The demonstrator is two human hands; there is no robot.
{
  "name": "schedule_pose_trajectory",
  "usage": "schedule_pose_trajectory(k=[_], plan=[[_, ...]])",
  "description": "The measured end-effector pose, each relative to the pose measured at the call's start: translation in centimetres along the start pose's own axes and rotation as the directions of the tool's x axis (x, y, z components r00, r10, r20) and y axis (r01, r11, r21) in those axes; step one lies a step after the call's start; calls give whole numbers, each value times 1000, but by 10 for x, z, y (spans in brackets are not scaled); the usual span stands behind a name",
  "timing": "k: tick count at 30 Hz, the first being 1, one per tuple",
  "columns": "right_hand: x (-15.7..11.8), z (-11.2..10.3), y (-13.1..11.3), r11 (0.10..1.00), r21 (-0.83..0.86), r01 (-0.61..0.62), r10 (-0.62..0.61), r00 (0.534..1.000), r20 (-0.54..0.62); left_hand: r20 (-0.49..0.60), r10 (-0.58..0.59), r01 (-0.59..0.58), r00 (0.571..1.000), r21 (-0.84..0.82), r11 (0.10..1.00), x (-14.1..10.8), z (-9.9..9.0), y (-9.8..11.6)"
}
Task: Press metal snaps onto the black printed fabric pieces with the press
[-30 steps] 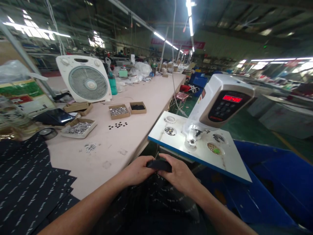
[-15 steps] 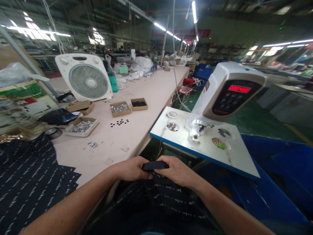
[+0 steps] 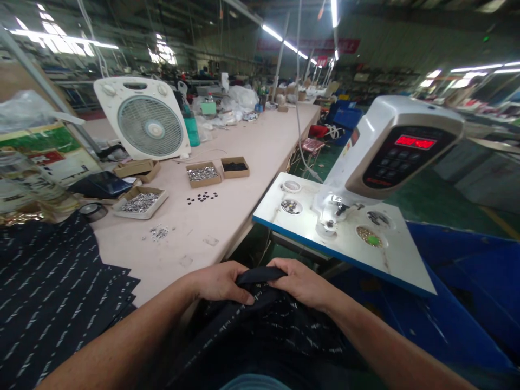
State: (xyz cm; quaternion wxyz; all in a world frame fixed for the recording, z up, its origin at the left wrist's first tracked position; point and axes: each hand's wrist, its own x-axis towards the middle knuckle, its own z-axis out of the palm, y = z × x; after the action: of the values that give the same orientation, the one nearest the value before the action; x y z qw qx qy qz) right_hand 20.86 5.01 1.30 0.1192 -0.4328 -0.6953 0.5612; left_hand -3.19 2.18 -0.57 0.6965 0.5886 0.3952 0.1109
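Dark fabric with rows of white lettering, a garment piece (image 3: 280, 325), hangs in front of me below both hands. Its plain black edge band runs between them. My left hand (image 3: 223, 281) pinches the band at its left end, thumb on top and fingers hidden behind the cloth. At the other end my right hand (image 3: 298, 281) grips the same band, with its fingers curled around the fabric. A snap-fastening machine (image 3: 400, 146) with a lit red display stands just beyond my right hand, on a white blue-edged board (image 3: 292, 227). Its press point is apart from the cloth.
On the pink-topped table (image 3: 260, 184) are a box of metal snap parts (image 3: 203, 174), a box of black parts (image 3: 235, 167), a tray of metal parts (image 3: 140, 203) and loose black caps (image 3: 203, 197). A fan (image 3: 152, 122) stands behind. Printed fabric (image 3: 49, 298) lies left.
The view has shifted slightly. My hands have drawn a little further apart along the band, which now arches more, and more of the printed cloth shows beneath it.
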Motion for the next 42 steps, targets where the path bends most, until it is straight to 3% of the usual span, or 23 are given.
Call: schedule_pose_trajectory(k=[3,9,13,19,22,24,26,28,29,30,32,33,35,38,42], plan=[[0,2,-3,1000,-18,5,-5,1000,3,-7,1,-1,1000,-35,999,-1,1,-1],[-4,2,-1,999,-32,26,-23,995,95,-136,-100,88,986,-94,992,1,11,-4],[-4,5,3,993,-119,-8,15,998,64,-182,-51,50,982,-9,999,2,20,1],[-5,9,-3,999,-46,18,-19,1000,-9,-149,17,-24,989,-44,999,0,21,3],[-7,7,-2,996,-73,54,-52,998,29,-188,85,-54,979,165,985,-1,23,3],[-8,9,2,975,-192,110,-103,994,45,-286,195,-27,938,500,865,-1,26,4],[-10,12,6,906,-389,170,-181,984,9,-309,340,47,888,797,602,1,31,5],[-12,17,9,804,-567,181,-251,967,-46,-271,427,89,863,912,400,2,37,4],[-13,19,10,766,-618,178,-275,959,-66,-268,447,90,854,920,381,3,39,2],[-15,21,12,751,-637,173,-288,954,-80,-291,451,87,843,904,420,4,41,0],[-17,22,14,805,-569,168,-252,965,-71,-371,371,62,851,773,631,4,44,-6],[-18,21,16,866,-476,154,-198,979,-44,-380,273,39,884,642,766,3,45,-9],[-20,19,19,975,-213,62,-49,997,64,-268,63,13,961,272,962,0,45,-15],[-21,18,23,991,91,-95,78,980,182,-65,-50,38,997,-176,984,-6,47,-21],[-22,26,26,967,203,-152,124,982,141,-43,-77,55,996,-366,929,-12,50,-23]])
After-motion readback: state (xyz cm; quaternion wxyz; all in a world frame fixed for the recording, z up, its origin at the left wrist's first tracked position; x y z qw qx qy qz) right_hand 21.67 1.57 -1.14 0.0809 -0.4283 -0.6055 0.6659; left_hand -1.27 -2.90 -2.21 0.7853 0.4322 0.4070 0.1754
